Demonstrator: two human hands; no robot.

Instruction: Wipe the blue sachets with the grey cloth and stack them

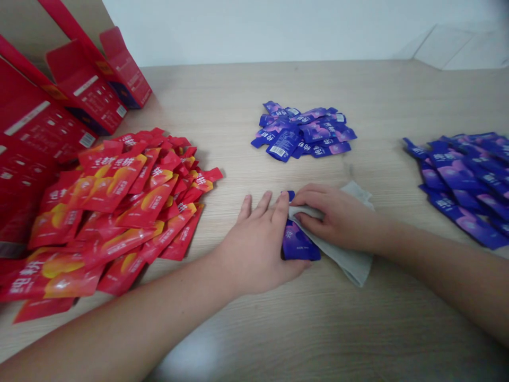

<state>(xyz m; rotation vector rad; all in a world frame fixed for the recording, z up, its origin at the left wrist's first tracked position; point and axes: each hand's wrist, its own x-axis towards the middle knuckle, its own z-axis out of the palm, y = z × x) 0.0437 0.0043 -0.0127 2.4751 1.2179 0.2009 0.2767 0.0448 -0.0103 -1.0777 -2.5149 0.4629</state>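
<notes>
A purple sachet (pixel 299 245) lies on the wooden table (pixel 302 323) in front of me. My left hand (pixel 260 241) rests on its left side, fingers stretched out flat, and pins it down. My right hand (pixel 338 215) presses a grey cloth (pixel 350 260) onto the sachet, fingers bent over the cloth's near end. The cloth trails out under the hand to the right.
A big heap of red sachets (pixel 119 201) covers the left of the table, with open red cartons (pixel 83 90) behind it. A small pile of purple sachets (pixel 304 132) lies beyond my hands, and a bigger purple pile (pixel 465 185) sits at the right.
</notes>
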